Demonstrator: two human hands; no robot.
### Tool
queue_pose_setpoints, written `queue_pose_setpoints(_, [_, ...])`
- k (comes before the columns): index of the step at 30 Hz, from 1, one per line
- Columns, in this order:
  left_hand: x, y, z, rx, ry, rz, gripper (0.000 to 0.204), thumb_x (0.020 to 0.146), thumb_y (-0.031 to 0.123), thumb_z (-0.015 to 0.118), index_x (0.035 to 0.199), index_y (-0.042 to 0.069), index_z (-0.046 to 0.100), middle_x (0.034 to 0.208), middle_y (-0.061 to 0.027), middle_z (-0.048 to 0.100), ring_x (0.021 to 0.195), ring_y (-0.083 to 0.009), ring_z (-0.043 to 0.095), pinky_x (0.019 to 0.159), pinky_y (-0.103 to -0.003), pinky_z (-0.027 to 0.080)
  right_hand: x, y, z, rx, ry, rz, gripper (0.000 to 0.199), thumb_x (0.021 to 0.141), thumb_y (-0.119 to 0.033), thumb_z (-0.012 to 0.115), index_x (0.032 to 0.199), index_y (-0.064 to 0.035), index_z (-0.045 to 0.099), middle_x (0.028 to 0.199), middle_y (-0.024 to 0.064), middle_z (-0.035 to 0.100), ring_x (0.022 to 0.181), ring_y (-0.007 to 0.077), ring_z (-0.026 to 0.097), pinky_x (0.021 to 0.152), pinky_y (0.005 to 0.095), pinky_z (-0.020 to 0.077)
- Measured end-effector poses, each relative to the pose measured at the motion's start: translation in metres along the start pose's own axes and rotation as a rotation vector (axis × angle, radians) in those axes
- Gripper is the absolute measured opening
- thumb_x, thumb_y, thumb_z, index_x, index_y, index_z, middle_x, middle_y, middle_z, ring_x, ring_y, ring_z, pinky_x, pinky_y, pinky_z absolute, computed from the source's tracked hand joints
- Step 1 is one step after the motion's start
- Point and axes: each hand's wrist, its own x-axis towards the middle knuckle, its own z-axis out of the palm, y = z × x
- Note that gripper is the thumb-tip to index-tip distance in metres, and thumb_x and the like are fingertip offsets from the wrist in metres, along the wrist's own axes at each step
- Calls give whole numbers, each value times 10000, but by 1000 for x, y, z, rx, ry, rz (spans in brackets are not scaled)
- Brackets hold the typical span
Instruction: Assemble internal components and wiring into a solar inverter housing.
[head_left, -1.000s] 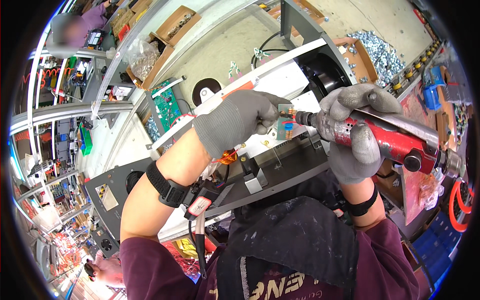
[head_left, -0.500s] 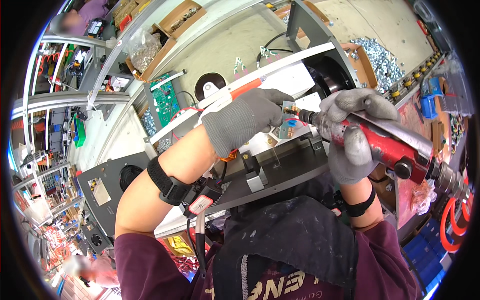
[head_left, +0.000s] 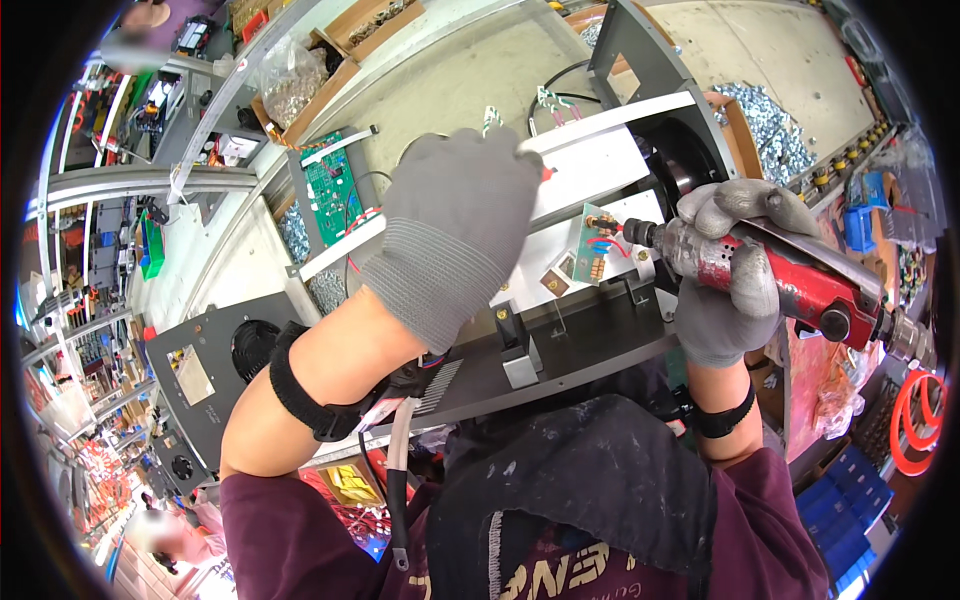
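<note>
My right hand [head_left: 735, 275] is wrapped round a red and silver power driver [head_left: 790, 280] held sideways. Its chuck points left, and the tip meets a small green circuit board [head_left: 588, 255] with red and blue wires, standing inside a dark metal chassis [head_left: 590, 340]. My left hand [head_left: 455, 200], gloved in grey like the right, is over the chassis's far white rail [head_left: 620, 115]. The red end of a slim object [head_left: 547, 174] peeks out beside its fingers. The fingers bend down out of sight, so whether they grip it is hidden.
A larger green circuit board [head_left: 330, 195] is left of the chassis. At the back right, a carton [head_left: 738, 140] stands beside a heap of small metal parts [head_left: 770, 125]. Another carton [head_left: 300, 115] holds a plastic bag. A coiled orange hose [head_left: 915, 420] hangs at right.
My left hand has left the small circuit board and moved up and left, over the red-orange object on the rail. The driver stays at the board, slightly shifted right in view.
</note>
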Motion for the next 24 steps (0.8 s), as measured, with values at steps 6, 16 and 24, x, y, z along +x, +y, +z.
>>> queue_pose_setpoints(6, [2,3,2,-50,-164,171,204,762,147,634,964,140,658,878,-47,600,857,-226,607,726,-363,488,0,-3,-2,23,-21,21,488,772,-186,691,1194,-63,479,976,166,583,817,238,591,638,374,524])
queue_pose_setpoints(16, [20,-15,3,-510,-518,173,238,794,176,580,997,72,645,906,-108,614,872,-272,611,775,-379,481,1,-19,2,5,-235,-22,437,841,-219,640,1228,-118,465,987,120,532,726,209,546,584,339,488])
queue_pose_setpoints(24, [19,-8,24,-488,-272,363,183,684,93,668,803,-42,637,727,-227,632,678,-335,649,612,-390,507,1,-23,9,-107,-240,29,447,808,-242,684,1186,-92,499,919,133,553,700,210,557,617,344,501])
